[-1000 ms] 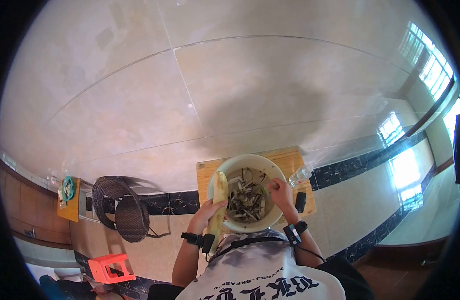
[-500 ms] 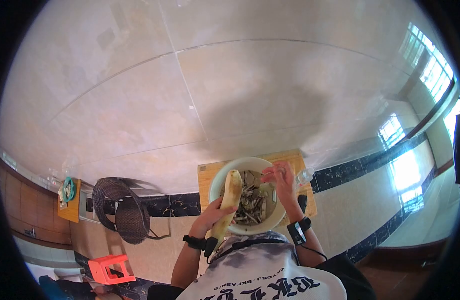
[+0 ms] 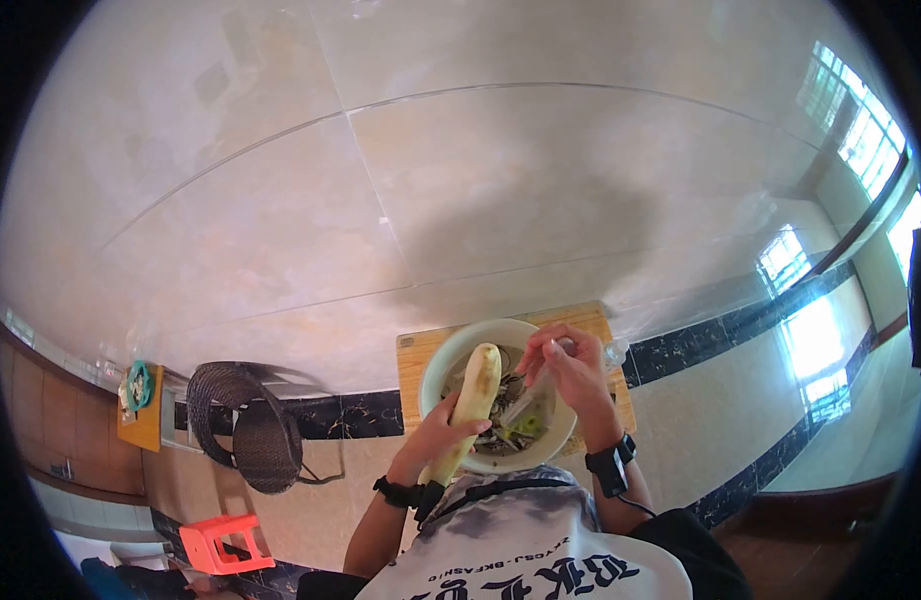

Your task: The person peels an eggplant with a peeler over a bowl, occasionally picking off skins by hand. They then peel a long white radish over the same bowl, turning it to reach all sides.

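My left hand (image 3: 442,436) is wrapped round a long, thick, pale yellow peeled vegetable (image 3: 477,388) with brownish marks at its far end. It slants over the left part of a pale round basin (image 3: 435,365). Dark and whitish peel-like scraps (image 3: 505,400) lie inside the basin. My right hand (image 3: 570,368) is over the basin's right side, fingers bent and drawn together; I cannot tell what they hold. Below those fingers shows a blurred whitish strip, with a yellow-green patch (image 3: 528,426) near it in the basin.
The basin stands on a wooden board-like tabletop (image 3: 416,350) against the tiled wall. A clear plastic bottle (image 3: 616,351) is just right of my right hand. To the left are a dark woven chair (image 3: 265,440), an orange-red stool (image 3: 223,545) and a small wooden table (image 3: 140,425).
My right hand has moved down and closer to the vegetable, its fingers now drawn together. The vegetable has shifted slightly right in my left hand's hold. A yellow-green patch now shows in the basin.
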A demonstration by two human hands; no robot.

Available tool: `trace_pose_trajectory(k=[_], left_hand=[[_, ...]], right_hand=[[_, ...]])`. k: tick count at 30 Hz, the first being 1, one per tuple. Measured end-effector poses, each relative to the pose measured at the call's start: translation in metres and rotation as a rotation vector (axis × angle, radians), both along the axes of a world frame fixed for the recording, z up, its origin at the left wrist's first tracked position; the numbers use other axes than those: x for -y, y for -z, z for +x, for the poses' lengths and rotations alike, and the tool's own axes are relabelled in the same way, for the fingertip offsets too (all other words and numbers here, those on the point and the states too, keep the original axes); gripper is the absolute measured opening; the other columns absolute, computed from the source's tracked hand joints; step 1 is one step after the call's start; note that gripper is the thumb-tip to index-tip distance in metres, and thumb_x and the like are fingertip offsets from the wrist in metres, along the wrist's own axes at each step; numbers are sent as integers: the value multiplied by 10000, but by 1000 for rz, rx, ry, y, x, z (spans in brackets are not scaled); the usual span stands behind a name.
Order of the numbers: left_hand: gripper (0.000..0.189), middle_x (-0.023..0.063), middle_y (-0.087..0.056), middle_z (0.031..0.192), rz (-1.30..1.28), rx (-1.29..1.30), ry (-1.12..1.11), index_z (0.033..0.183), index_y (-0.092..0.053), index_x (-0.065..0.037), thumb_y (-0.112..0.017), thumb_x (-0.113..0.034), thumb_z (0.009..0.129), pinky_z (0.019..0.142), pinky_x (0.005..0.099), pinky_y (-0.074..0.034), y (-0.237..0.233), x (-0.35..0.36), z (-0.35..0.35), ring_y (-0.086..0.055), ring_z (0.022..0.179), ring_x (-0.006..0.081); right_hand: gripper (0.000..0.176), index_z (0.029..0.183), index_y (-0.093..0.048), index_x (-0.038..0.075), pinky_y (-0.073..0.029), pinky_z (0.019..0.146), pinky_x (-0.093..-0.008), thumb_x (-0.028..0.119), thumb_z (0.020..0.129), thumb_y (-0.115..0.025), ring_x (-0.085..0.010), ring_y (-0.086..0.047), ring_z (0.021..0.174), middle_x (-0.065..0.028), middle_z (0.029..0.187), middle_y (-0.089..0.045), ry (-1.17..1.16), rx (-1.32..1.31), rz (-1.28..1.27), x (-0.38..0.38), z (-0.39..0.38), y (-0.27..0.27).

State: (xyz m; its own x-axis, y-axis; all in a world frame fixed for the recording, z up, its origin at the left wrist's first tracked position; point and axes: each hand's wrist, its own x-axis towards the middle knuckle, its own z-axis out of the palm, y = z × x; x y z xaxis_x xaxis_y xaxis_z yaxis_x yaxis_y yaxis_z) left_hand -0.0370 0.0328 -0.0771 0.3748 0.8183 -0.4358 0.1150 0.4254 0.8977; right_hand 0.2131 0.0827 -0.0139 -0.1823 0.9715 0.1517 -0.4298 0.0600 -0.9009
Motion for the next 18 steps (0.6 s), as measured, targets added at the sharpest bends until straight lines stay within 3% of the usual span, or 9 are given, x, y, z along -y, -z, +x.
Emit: trace_pose_trajectory(k=[3, 5, 8, 12, 15, 18], left_hand=[[778, 115, -665, 1151, 66, -107, 52, 1424, -488, -7, -855, -333, 820, 790, 333, -580, 4, 2, 5, -665, 983, 196], [781, 115, -674, 1171, 192, -155, 82, 1429, -497, 0, -854, -333, 818, 889, 332, -551, 6, 4, 9, -663, 1015, 195], [772, 125, -671, 1217, 164, -158, 109, 1412, -516, 4, -855, -342, 810, 987, 332, -496, 3, 8, 14, -635, 1108, 198], [775, 131, -668, 1226, 162, -166, 140, 1410, -516, 9, -853, -335, 804, 986, 331, -493, -4, 12, 14, -632, 1110, 202], [766, 144, -665, 1231, 178, -229, 184, 1405, -516, 9, -845, -339, 807, 993, 339, -485, -5, 16, 9, -633, 1112, 213], [753, 162, -666, 1222, 184, -266, 179, 1397, -519, 3, -834, -355, 815, 984, 356, -486, -8, 18, 6, -639, 1097, 233]], right_hand=[[276, 1069, -655, -20, -514, 486, -302, 252, 1037, -621, -191, -606, 535, -72, 725, -626, 175, -66, -82, -7, -13, 11], [239, 1096, -642, -2, -483, 465, -301, 229, 1042, -613, -164, -565, 505, -48, 688, -587, 231, -108, -121, -9, -15, 8], [189, 1129, -625, 39, -418, 428, -290, 201, 1034, -627, -123, -494, 469, -12, 642, -517, 320, -173, -152, -15, -20, 7], [140, 1120, -630, 95, -344, 412, -270, 176, 1010, -663, -90, -422, 451, 19, 609, -445, 505, -265, -180, -27, -16, 5], [114, 1069, -635, 70, -354, 409, -271, 152, 1000, -672, -101, -437, 457, 9, 603, -467, 681, -345, -42, -42, 3, -1], [106, 1065, -640, 73, -339, 406, -280, 145, 994, -673, -99, -396, 445, 9, 595, -450, 681, -465, -51, -44, 21, -6]])
